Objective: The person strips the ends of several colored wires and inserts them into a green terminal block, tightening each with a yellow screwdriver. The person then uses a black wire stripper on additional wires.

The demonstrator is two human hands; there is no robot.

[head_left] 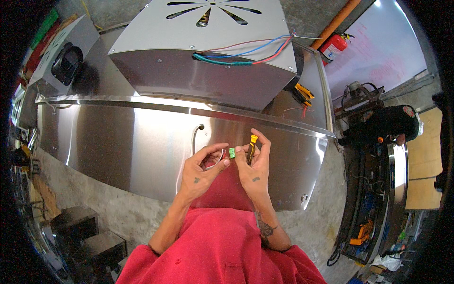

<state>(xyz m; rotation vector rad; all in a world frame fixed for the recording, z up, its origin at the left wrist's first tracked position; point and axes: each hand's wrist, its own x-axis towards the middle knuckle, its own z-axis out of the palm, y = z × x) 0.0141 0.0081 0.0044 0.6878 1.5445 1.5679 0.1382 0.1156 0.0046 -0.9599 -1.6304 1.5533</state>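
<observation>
My left hand (201, 169) pinches a small green terminal connector (231, 152) together with thin red and white wires (215, 158). My right hand (254, 163) grips a small screwdriver with a yellow and black handle (252, 146), held upright right beside the connector. Both hands hover over the sloped stainless steel panel (132, 142), just below a small hole (200, 127) from which a white cable (193, 142) hangs down.
A steel housing (203, 71) with a slotted top stands behind the panel, with red, blue and green wires (246, 54) coming out of it. Yellow-handled pliers (303, 92) lie at its right. Another person (385, 125) bends over a workbench at right. A fire extinguisher (333, 47) stands behind.
</observation>
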